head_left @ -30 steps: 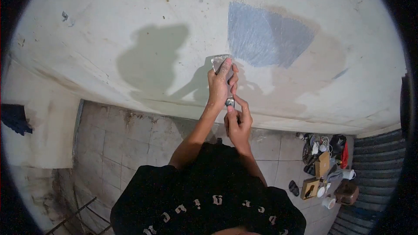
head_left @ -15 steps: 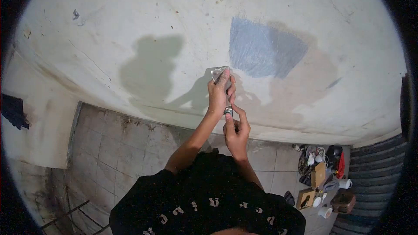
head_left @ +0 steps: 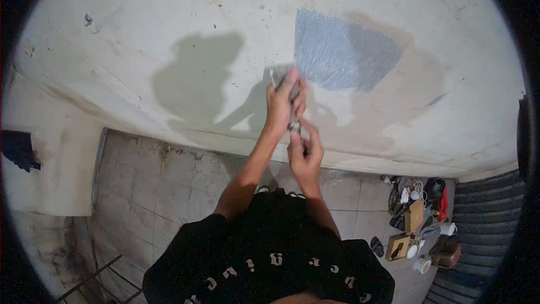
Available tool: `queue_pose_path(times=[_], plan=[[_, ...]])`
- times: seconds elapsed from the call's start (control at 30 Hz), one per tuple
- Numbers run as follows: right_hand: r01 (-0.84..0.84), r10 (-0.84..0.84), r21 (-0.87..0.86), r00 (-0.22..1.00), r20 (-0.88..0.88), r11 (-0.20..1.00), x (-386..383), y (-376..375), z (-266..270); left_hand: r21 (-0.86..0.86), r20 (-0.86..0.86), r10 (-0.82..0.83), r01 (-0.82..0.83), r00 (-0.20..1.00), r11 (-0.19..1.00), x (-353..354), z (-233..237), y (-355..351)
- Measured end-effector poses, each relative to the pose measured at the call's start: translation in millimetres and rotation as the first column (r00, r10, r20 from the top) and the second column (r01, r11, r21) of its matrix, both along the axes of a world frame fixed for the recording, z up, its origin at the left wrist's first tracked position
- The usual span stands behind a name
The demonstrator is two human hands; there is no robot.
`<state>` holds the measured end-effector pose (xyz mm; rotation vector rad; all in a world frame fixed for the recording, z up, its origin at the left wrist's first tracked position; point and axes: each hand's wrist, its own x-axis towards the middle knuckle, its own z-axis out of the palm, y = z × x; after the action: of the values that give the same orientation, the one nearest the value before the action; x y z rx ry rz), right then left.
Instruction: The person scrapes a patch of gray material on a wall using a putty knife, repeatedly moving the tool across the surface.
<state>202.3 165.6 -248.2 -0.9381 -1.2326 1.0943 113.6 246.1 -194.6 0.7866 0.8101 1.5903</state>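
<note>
My left hand [head_left: 283, 104] is closed around a flat metal scraper [head_left: 279, 72], its thumb lying along the blade, close to the white wall [head_left: 264, 34]. Just below it, the fingers of my right hand [head_left: 305, 155] pinch a small metallic piece [head_left: 294, 127] near the left wrist; whether this belongs to the scraper is hard to tell. A grey-blue patch [head_left: 343, 50] marks the wall above and right of the hands. The scraper's blade is blurred.
Tiled floor [head_left: 169, 191] lies below the wall. At the lower right are cardboard boxes [head_left: 414, 217], a white cup [head_left: 422, 265], a brown container [head_left: 446, 254], cables and a red cloth [head_left: 443, 204], beside a ribbed dark shutter [head_left: 484, 219].
Both hands and the scraper have moved slightly up in the view, and the camera view has shifted a little. Each hand keeps its hold.
</note>
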Motion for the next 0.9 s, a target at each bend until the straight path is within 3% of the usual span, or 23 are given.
queue_pose_path(times=[0.07, 0.13, 0.17, 0.3, 0.37, 0.4, 0.47, 0.57, 0.67, 0.83, 0.9], plan=[[0.005, -0.004, 0.069, 1.000, -0.017, 0.998, -2.7, 10.8, 29.5, 0.136, -0.027, 0.030, -0.026, 0.999, 0.990, 0.8, 53.1, 6.4], [0.033, -0.033, 0.197, 0.999, -0.005, 0.980, -8.8, 24.9, 57.2, 0.155, -0.031, 0.056, -0.050, 0.998, 0.987, -0.5, 72.1, 5.0], [0.040, -0.042, 0.181, 0.999, 0.008, 0.983, -9.4, 21.9, 55.4, 0.174, -0.037, 0.072, -0.064, 0.997, 0.983, -2.6, 80.5, 7.1], [0.045, -0.044, 0.051, 0.999, -0.025, 0.998, -9.4, -4.5, -12.2, -0.024, -0.095, 0.057, -0.059, 0.994, 0.998, -0.5, 0.2, -5.6], [0.048, -0.048, -0.028, 0.999, 0.006, 0.998, -9.2, -13.0, -20.8, -0.069, -0.080, -0.006, 0.001, 0.997, 0.998, 1.3, -14.0, -9.9], [0.054, -0.054, 0.017, 0.998, 0.017, 0.998, -8.1, -11.5, -21.1, -0.055, -0.050, -0.010, 0.008, 0.999, 0.998, 0.8, -18.1, -6.5], [0.066, -0.069, 0.079, 0.997, 0.037, 0.995, -6.4, -7.2, -4.4, -0.026, 0.012, -0.026, 0.026, 1.000, 0.999, 2.4, 7.7, -4.6], [0.068, -0.072, 0.078, 0.996, 0.059, 0.995, -4.7, -5.1, -4.4, 0.003, -0.047, 0.005, -0.005, 0.999, 1.000, 3.8, 13.3, -4.7], [0.059, -0.062, 0.034, 0.995, 0.081, 0.998, 0.8, -8.7, -25.8, -0.097, -0.033, 0.043, -0.046, 0.999, 0.994, 10.0, -23.9, -11.0], [0.071, -0.082, 0.118, 0.992, 0.095, 0.990, 1.9, -4.7, -3.8, -0.031, 0.017, 0.059, -0.058, 0.998, 0.998, 6.0, 11.4, -5.1], [0.077, -0.087, 0.121, 0.992, 0.086, 0.990, -0.6, -2.3, -8.9, -0.092, 0.009, 0.037, -0.036, 0.999, 0.995, 7.3, 1.4, -11.5]])
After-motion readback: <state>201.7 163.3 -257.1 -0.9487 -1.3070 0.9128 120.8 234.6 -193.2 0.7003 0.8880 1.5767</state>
